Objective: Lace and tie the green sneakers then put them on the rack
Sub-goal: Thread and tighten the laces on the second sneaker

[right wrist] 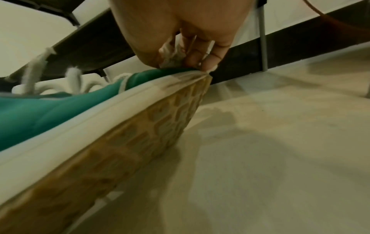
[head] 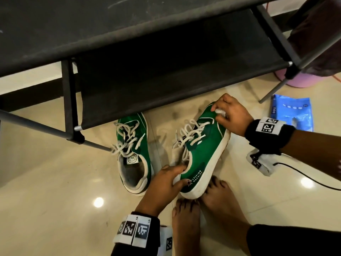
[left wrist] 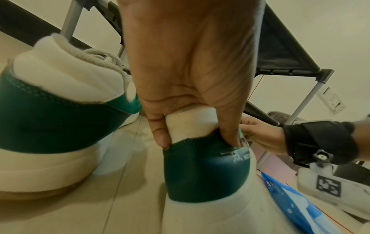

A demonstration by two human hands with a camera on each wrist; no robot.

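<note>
Floor tiles (head: 46, 182) of glossy cream run under everything, with thin grout lines and two round glints of ceiling light on them. A black shoe rack (head: 129, 52) of fabric shelves on grey metal tubes stands at the far side, its lower shelf hanging just above the floor. To the right, a blue plastic packet (head: 291, 113) lies flat on the tiles, and beyond it a pink round thing (head: 299, 80) sits by the rack's leg. A dark skirting band runs along the pale wall in the right wrist view.

One green sneaker (head: 132, 154) rests flat on the floor near the rack's front left corner, its white laces (head: 125, 137) loose and tangled, its toe under the lower shelf. The second green sneaker (head: 203, 154) is to its right, tipped onto one edge so that its tan patterned sole shows in the right wrist view. The left hand (head: 166, 182) grips this shoe's heel, thumb outside on the green, fingers hooked over the white collar. The right hand (head: 230, 115) rests at the toe, fingers curled round a small white crumpled wad (head: 220, 111) and pressing it onto the green upper. Bare feet (head: 203, 209) touch the heel of the tipped shoe.
</note>
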